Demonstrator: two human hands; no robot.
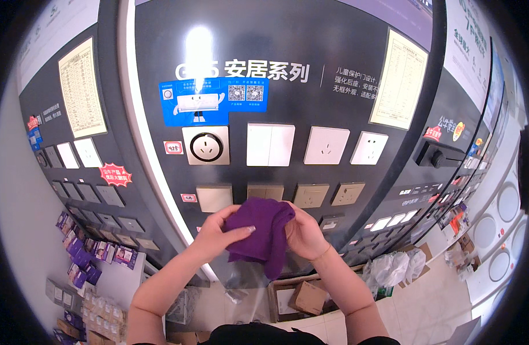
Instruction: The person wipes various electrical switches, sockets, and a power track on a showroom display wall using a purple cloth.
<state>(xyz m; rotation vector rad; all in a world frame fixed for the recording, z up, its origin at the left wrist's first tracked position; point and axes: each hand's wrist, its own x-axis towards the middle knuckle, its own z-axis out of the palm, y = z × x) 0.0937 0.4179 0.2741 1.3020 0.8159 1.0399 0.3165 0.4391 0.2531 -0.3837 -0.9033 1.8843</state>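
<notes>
A folded purple cloth (258,233) is held between both hands, in front of a dark display panel (264,39). My left hand (223,230) grips its left side, the thumb lying across the front. My right hand (305,230) holds the cloth's right edge, its fingers partly hidden behind the fabric. One end of the cloth hangs down. Above the hands are a round-faced socket (206,145), a white double switch plate (271,145) and white sockets (326,145). Behind the cloth is a row of beige plates (214,199), partly covered by it.
An open cardboard box (273,302) holding a smaller carton (309,298) stands on the floor below. Clear plastic bags (391,267) lie to the right. Purple product boxes (79,254) are stacked at the left. A bright white strip (156,151) edges the panel.
</notes>
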